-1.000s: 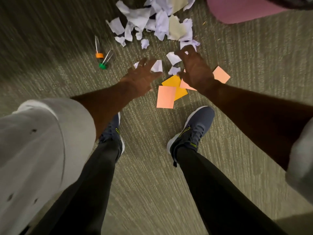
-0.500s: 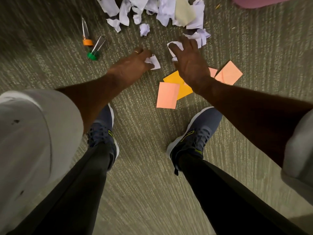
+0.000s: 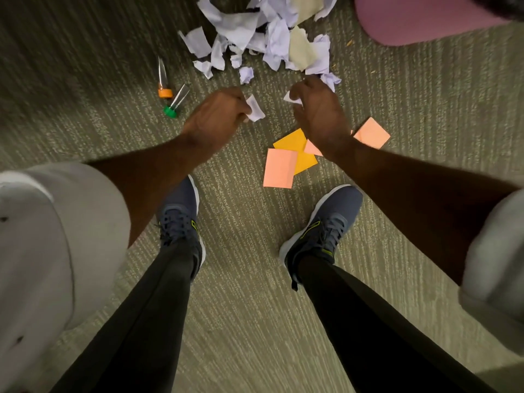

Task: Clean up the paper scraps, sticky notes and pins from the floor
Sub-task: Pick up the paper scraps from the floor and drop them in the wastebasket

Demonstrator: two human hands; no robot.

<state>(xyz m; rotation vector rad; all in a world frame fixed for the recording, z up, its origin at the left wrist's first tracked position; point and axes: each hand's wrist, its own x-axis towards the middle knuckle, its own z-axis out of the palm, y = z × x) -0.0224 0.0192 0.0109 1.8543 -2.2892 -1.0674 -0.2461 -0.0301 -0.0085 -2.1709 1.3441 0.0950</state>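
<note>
A: While both arms reach down over the carpet (image 3: 241, 293), what are the hands doing?

B: The left hand (image 3: 218, 114) is curled into a loose fist, its fingers pinching a white paper scrap (image 3: 255, 108) that sticks out toward the right. The right hand (image 3: 317, 109) is bent over, fingertips drawn together on a second small white scrap (image 3: 292, 98) at its upper left edge.

A: And where is the rest of the mess?

B: A pile of torn paper scraps (image 3: 263, 35) lies just beyond the hands, white with a couple of cream pieces in it. One crumpled bit (image 3: 246, 74) sits apart, between the pile and the left hand.

A: The sticky notes?

B: Under and beside the right wrist: an orange-yellow note (image 3: 292, 141) with a pink note (image 3: 279, 171) overlapping its near corner, and another pink one (image 3: 371, 133) off to the right. A further pink corner shows at the wrist, mostly hidden.

A: Pins?

B: Two lie left of the left hand, one with an orange head (image 3: 165, 93), one with a green head (image 3: 170, 111), nearly touching. Both shoes (image 3: 323, 222) stand nearer, behind the notes.
</note>
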